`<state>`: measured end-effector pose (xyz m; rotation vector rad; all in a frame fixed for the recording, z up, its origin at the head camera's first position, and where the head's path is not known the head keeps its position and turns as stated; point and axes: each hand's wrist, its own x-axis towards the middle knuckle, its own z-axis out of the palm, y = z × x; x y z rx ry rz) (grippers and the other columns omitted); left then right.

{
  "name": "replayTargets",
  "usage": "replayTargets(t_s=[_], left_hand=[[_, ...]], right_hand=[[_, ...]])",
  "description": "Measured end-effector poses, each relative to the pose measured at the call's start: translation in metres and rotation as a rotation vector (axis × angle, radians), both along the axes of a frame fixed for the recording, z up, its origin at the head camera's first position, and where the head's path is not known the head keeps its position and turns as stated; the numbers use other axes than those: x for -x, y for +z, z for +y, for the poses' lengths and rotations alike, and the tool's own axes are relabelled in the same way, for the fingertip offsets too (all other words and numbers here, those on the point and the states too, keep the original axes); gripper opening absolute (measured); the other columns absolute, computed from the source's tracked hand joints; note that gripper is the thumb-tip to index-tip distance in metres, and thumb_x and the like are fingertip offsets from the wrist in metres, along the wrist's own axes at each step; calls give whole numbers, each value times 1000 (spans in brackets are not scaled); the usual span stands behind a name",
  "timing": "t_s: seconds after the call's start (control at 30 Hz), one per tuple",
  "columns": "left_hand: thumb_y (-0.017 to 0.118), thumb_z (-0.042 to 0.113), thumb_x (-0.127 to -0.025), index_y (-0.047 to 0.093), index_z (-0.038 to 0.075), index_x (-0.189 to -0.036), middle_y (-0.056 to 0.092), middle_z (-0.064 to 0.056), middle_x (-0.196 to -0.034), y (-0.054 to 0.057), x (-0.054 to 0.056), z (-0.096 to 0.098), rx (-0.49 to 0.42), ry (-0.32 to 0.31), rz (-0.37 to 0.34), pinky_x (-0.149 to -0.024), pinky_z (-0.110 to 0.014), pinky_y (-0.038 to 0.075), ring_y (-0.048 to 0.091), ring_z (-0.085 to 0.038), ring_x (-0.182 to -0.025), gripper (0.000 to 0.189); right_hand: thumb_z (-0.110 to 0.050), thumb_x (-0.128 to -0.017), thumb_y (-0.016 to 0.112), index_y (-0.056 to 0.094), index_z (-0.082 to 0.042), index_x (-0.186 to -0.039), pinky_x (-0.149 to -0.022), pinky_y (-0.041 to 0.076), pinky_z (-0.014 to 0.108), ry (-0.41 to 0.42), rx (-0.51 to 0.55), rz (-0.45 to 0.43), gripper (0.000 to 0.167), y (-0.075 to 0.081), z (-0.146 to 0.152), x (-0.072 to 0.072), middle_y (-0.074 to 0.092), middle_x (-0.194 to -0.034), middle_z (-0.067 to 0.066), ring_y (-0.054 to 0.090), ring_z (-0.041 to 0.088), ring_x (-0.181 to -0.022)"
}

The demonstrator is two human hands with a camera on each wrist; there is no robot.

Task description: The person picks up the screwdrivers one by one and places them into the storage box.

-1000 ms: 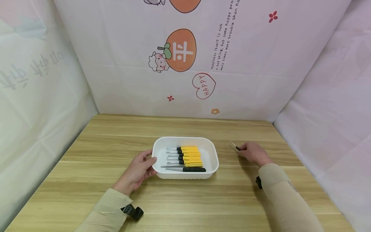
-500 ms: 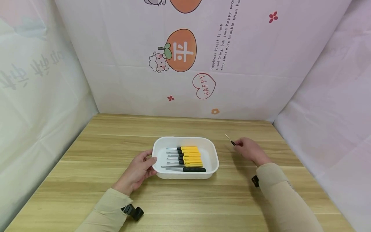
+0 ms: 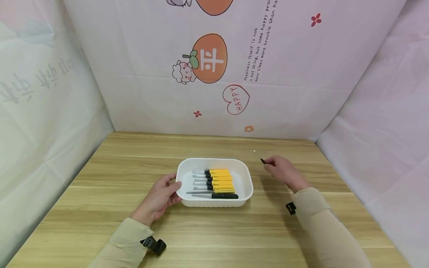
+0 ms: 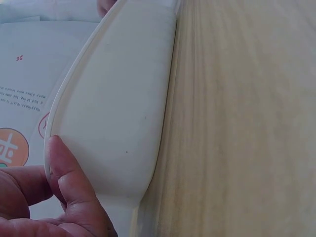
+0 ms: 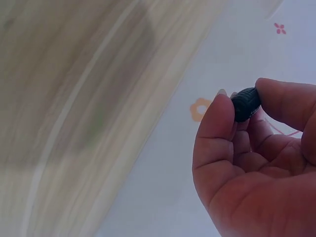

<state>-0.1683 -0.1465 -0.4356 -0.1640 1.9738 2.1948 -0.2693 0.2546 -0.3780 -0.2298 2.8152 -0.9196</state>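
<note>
While left hand (image 3: 160,197) grips tray (image 3: 247,185) rim, right hand (image 3: 283,172) lifts screwdriver (image 3: 263,160)

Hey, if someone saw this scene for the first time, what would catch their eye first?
Probably the white tray mid-table with its neat row of yellow-handled screwdrivers and one black-handled screwdriver nearest the person. The left hand grips the tray's left rim, while the right hand pinches a small screwdriver above the wooden table, right of the tray.
</note>
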Motion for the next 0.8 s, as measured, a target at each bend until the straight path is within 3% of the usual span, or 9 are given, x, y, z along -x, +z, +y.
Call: replayTargets(t_s=[0.27,0.57,0.8], left_hand=[[53,11,-108,36,1,-159,57,-18,-115,-1,0,1,-6,3,3,-66,-19,57,60,-13,-81,54],[53,11,-108,37,2,-158,57,-18,-115,-1,0,1,1,7,2,-66,-19,57,60,-13,-81,53],[53,11,-108,36,2,-158,57,-17,-115,-1,0,1,-3,4,4,-66,-19,57,60,-13,-81,54]], right_hand=[[-21,-109,53,56,4,-139,-76,51,33,17,74,2,39,4,-12,-3,63,-117,20,58,25,-92],[-18,-108,54,60,4,-133,-82,56,34,52,118,36,34,8,-28,-6,65,-121,19,62,35,-104],[-18,-108,55,61,2,-132,-78,54,32,68,113,51,31,10,-37,-9,64,-117,15,60,26,-96]])
